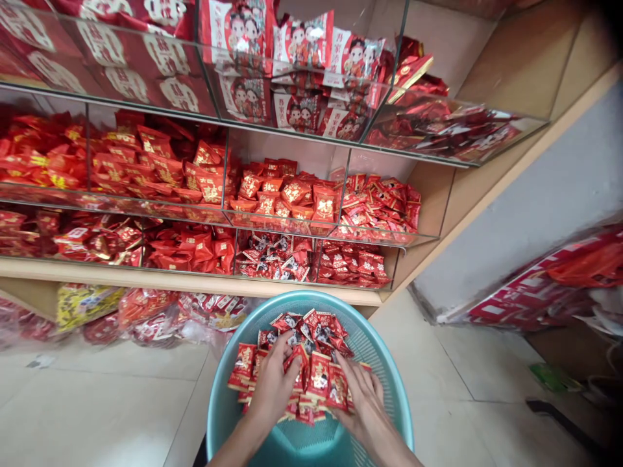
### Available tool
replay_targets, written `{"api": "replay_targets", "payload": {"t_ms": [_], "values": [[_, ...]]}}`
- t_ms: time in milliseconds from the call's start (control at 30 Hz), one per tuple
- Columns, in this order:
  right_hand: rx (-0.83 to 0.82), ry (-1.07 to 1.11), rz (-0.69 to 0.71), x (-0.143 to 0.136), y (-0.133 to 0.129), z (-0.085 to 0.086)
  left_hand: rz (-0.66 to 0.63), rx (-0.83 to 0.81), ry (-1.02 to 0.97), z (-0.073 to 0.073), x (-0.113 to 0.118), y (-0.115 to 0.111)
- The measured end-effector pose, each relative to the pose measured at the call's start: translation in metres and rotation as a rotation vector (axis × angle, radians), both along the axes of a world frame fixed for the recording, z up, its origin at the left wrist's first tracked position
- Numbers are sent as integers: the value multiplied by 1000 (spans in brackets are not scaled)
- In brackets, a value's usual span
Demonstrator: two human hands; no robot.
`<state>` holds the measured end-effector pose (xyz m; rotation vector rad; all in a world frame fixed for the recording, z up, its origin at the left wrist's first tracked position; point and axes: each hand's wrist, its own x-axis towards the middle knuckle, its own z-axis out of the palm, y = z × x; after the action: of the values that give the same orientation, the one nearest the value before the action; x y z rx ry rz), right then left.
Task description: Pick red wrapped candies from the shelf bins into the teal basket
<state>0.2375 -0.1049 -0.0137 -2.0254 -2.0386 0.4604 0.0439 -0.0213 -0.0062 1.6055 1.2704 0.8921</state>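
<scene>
A teal plastic basket (pixel 222 363) with perforated walls stands on the floor in front of me. Inside lies a heap of small red wrapped candy packets (pixel 318 375), some with gold lettering and cartoon figures. From the left, my left hand (pixel 273 376) reaches into the heap, its thumb and fingers curled about some packets. My right hand (pixel 361 395) is on the heap's right side, fingers bent over packets and thumb low beside them. A cluster of packets is gathered between both hands. Some fingertips are hidden among the wrappers.
Beyond the basket, a wooden shelf unit (pixel 292 285) with clear dividers holds red packets in several compartments. Bagged goods (pixel 146 314) lie under its bottom shelf. Right of it are a grey wall (pixel 525 194) and red packaging (pixel 530 285). Pale tiles (pixel 117 402) cover the floor.
</scene>
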Motion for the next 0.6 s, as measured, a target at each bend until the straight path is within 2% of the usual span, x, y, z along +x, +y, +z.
{"api": "replay_targets", "payload": {"t_ms": [100,600], "values": [[-10,-11,-17,-1,1,-4,-26,9,93,3,3,3],[19,-5,-36,-2,-9,-1,-45,22,159,3,3,5]]}}
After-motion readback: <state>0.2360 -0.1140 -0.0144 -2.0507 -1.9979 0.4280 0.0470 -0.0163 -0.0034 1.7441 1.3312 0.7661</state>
